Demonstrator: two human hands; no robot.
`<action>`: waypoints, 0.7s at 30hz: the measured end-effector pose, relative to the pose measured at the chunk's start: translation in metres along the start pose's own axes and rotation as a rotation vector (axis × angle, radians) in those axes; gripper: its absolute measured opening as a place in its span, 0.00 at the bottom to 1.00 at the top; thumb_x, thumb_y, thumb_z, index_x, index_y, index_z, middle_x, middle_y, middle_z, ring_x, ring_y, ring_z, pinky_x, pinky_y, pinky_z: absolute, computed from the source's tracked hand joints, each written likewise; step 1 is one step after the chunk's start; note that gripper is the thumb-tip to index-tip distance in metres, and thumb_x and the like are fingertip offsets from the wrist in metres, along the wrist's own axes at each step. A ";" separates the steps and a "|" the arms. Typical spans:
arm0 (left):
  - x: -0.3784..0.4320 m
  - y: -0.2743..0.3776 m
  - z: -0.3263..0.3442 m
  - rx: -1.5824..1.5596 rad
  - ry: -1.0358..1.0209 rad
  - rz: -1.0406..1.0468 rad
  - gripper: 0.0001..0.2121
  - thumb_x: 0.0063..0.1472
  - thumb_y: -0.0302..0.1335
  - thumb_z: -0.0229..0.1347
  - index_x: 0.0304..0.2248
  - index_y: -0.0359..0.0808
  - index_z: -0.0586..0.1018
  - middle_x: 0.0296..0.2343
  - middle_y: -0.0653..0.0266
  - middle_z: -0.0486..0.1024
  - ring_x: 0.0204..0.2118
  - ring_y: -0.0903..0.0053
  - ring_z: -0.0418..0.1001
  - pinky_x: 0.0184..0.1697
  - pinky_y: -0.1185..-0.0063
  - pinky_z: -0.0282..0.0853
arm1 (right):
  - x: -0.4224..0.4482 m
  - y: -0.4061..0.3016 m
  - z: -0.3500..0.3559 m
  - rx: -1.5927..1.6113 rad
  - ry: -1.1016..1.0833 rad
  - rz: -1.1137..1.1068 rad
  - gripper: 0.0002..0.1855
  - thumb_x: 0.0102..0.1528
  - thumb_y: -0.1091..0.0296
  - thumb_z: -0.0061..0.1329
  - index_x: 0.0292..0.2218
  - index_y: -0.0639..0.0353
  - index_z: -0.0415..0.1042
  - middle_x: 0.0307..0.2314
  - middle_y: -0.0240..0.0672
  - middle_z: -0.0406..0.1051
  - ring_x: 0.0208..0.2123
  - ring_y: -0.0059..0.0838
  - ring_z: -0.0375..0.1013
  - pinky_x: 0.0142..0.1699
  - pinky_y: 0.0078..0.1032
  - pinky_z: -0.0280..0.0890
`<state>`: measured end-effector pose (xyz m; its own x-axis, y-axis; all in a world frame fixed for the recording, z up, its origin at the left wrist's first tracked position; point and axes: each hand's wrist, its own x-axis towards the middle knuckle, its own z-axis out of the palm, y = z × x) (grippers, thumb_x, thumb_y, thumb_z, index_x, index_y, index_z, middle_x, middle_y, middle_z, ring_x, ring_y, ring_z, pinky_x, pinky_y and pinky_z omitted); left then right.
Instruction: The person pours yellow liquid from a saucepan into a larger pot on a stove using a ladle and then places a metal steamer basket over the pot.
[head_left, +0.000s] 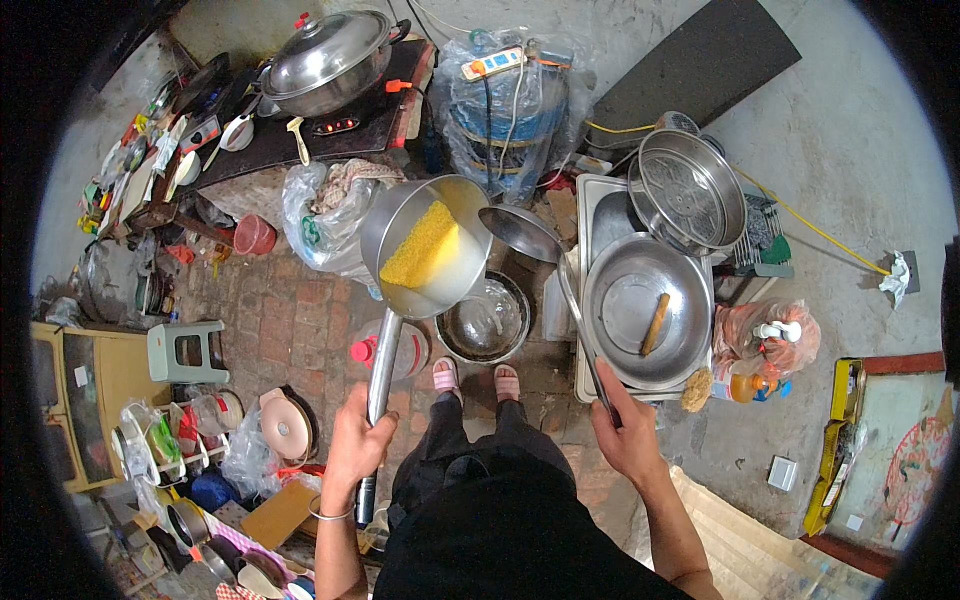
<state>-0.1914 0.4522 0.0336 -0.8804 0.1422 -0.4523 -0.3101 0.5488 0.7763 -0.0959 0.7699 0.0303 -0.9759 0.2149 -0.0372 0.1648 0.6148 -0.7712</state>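
Observation:
My left hand is closed around the metal handle of a deep metal scoop, which is tilted and holds yellow grain. A metal ladle is gripped near its handle's end by my right hand; its bowl hangs just right of the scoop's rim, and what the bowl holds is hidden. Below the scoop, on the brick floor, a round basin holds what looks like clear liquid. At the right, a wide steel bowl with a brown stick inside rests on a steel sink.
A lidded steel pot stands on a lit electric cooktop at the upper left. Beside the steel bowl is a steamer insert. A large plastic bottle stands near my feet. Farther left is a plastic stool.

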 end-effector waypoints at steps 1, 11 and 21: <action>-0.001 0.001 0.000 0.002 0.003 -0.003 0.08 0.50 0.23 0.52 0.29 0.32 0.65 0.13 0.66 0.62 0.12 0.80 0.63 0.15 0.78 0.58 | 0.000 0.000 0.000 0.004 0.005 -0.009 0.29 0.50 0.78 0.45 0.54 0.58 0.59 0.17 0.41 0.63 0.17 0.27 0.62 0.25 0.21 0.60; -0.004 -0.002 0.007 0.077 0.055 0.091 0.09 0.48 0.23 0.52 0.28 0.31 0.65 0.16 0.57 0.62 0.18 0.72 0.61 0.23 0.74 0.59 | -0.005 0.007 -0.002 0.027 0.035 -0.049 0.29 0.49 0.78 0.45 0.54 0.59 0.59 0.15 0.39 0.60 0.15 0.23 0.59 0.23 0.19 0.57; -0.014 0.004 0.016 0.131 0.081 0.098 0.10 0.48 0.24 0.53 0.27 0.30 0.64 0.15 0.55 0.62 0.17 0.69 0.61 0.22 0.73 0.59 | -0.012 0.009 -0.013 0.012 -0.039 0.010 0.30 0.49 0.77 0.44 0.54 0.58 0.58 0.18 0.48 0.67 0.18 0.39 0.69 0.27 0.27 0.64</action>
<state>-0.1744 0.4658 0.0360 -0.9318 0.1367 -0.3364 -0.1765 0.6392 0.7485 -0.0810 0.7822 0.0319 -0.9791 0.1912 -0.0695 0.1730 0.6033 -0.7785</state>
